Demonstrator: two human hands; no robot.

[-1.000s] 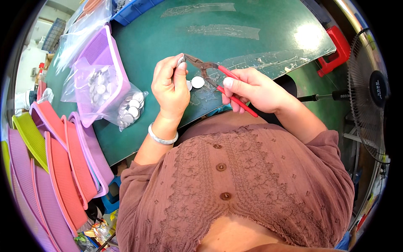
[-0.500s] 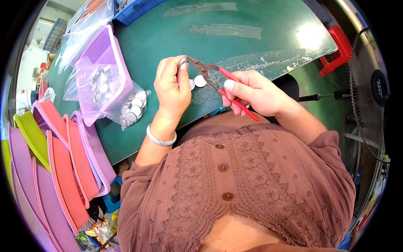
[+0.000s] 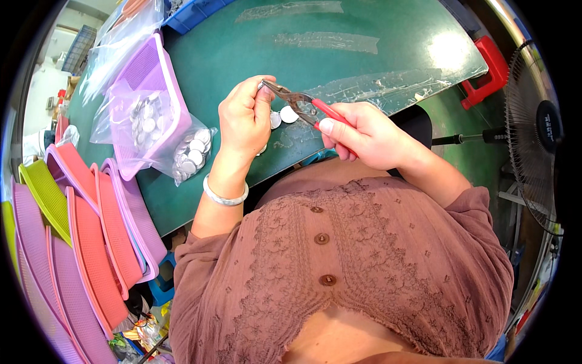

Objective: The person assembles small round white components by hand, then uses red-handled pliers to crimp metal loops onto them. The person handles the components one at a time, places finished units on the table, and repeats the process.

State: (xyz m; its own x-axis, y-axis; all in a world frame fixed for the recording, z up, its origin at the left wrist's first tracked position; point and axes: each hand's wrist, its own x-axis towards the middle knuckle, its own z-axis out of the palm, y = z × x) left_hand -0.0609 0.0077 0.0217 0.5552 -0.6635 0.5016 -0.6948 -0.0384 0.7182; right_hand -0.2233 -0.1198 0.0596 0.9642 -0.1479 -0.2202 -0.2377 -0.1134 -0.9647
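Observation:
My right hand [image 3: 362, 134] is wrapped round the red handles of the pliers [image 3: 295, 98], and the handles are squeezed close together. The jaws reach left to the fingertips of my left hand [image 3: 245, 112]. There, thumb and forefinger pinch a small metal piece [image 3: 262, 85], mostly hidden by the fingers and the jaw tips. Just right of my left hand, white round discs [image 3: 288, 114] lie on the green table [image 3: 315, 67]. Part of another disc shows by my left wrist.
A purple basket [image 3: 176, 109] stands to the left with clear bags of silvery discs [image 3: 193, 155] in and beside it. Stacked pink, purple and green baskets [image 3: 97, 242] fill the lower left. A fan [image 3: 539, 127] and a red stool [image 3: 490, 73] are at the right.
My right hand has closed the pliers' handles, and the jaws now sit at the left fingertips. My left hand has shifted slightly left, uncovering more of the discs.

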